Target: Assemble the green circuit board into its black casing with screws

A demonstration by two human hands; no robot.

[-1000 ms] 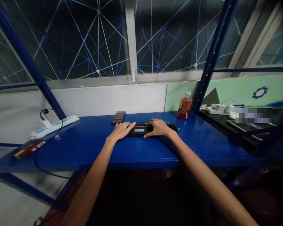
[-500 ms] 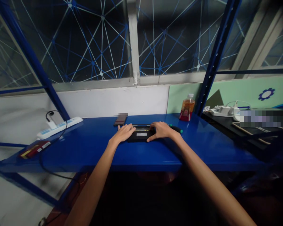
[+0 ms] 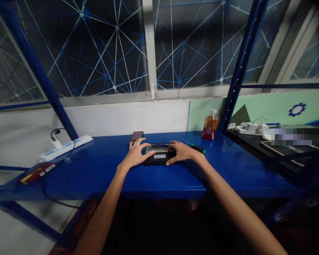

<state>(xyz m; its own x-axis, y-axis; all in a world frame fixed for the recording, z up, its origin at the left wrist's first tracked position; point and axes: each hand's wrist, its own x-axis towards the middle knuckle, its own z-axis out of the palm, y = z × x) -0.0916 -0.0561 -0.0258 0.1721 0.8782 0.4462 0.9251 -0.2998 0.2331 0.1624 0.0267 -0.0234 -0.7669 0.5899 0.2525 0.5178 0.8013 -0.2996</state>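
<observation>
Left fingers (image 3: 144, 146) wider apart, label (image 3: 160, 156) illegible

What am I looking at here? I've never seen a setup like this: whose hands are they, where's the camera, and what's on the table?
There's no machine here. One person's bare hands are seen by a head-worn camera looking forward and down. On the blue table, the right hand has its thumb and fingers around the right end of a black case. The left hand is at the other end, fingers spread; its grip is unclear. Around them are a phone, screwdriver, bottle, power strip and red box.
</observation>
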